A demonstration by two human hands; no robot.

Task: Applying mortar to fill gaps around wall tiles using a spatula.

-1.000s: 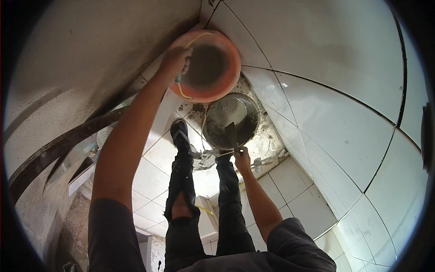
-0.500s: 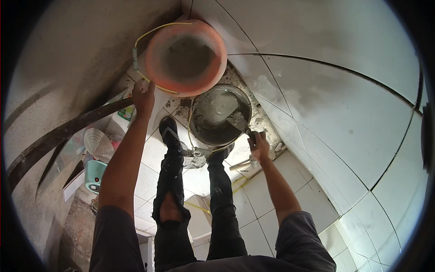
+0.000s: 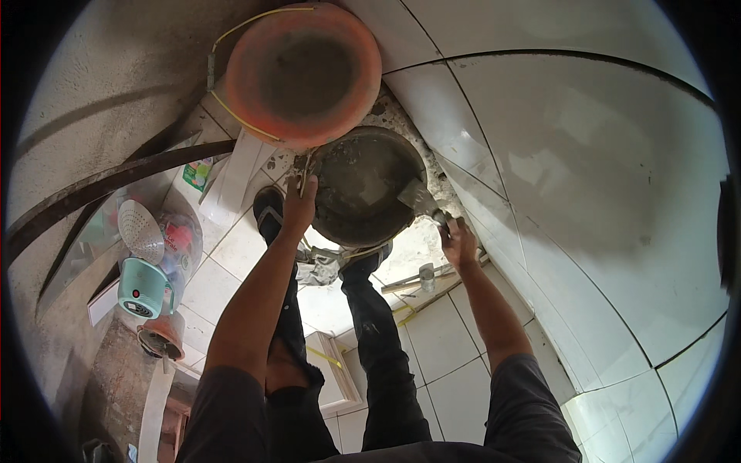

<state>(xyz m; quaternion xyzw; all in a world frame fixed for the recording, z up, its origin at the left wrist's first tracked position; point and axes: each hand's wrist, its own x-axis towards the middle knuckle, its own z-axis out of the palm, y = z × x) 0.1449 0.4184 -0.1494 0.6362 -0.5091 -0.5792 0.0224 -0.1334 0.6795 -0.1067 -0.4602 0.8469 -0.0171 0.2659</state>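
A dark round bucket (image 3: 340, 220) stands on the floor ahead of my feet, with wet grey mortar (image 3: 369, 174) inside. At its left side my left hand (image 3: 301, 202) is closed around the bucket's thin wire handle (image 3: 306, 163); part of the grip is hidden. My right hand (image 3: 460, 244) wraps round the handle of a trowel, whose mortar-smeared blade (image 3: 417, 197) reaches over the dark bucket's right rim. Just beyond stands a larger orange bucket (image 3: 258, 127), coated grey within, its yellow wire handle (image 3: 241, 121) lying to the left. Neither hand touches the orange bucket.
White tiled wall panels (image 3: 571, 147) rise closely on the right. A long dark curved strip (image 3: 116, 177) crosses at left. Beside it are a perforated white scoop (image 3: 141, 230), a mint-green appliance (image 3: 142, 287) and a small orange pot (image 3: 164, 333). A grey-stained cloth (image 3: 318, 270) lies by my feet.
My left hand has left the orange bucket's handle and moved right to the dark bucket. The trowel blade has shifted slightly toward the right rim. The view has shifted too.
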